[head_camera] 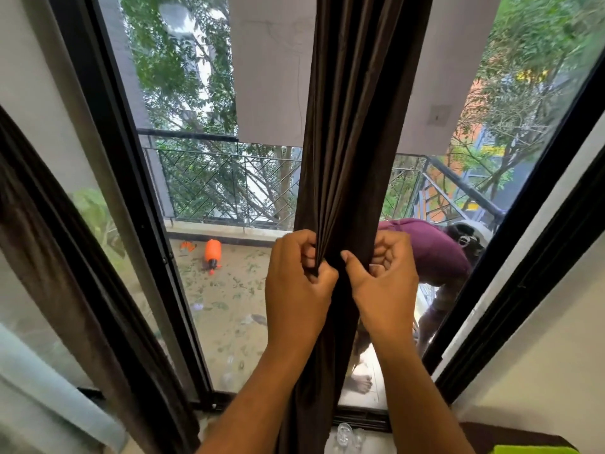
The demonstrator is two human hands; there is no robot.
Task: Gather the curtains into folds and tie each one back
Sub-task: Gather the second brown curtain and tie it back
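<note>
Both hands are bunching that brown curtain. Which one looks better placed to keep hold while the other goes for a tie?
Probably the left hand: its fingers pinch the gathered folds of the brown curtain. The right hand grips the curtain's right edge. No tie shows.

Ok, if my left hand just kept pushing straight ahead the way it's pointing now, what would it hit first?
Probably the window glass. The left hand already grips the brown curtain, so only bunched fabric lies ahead, then the pane right behind it. How far back the glass sits is unclear from this view.
</note>
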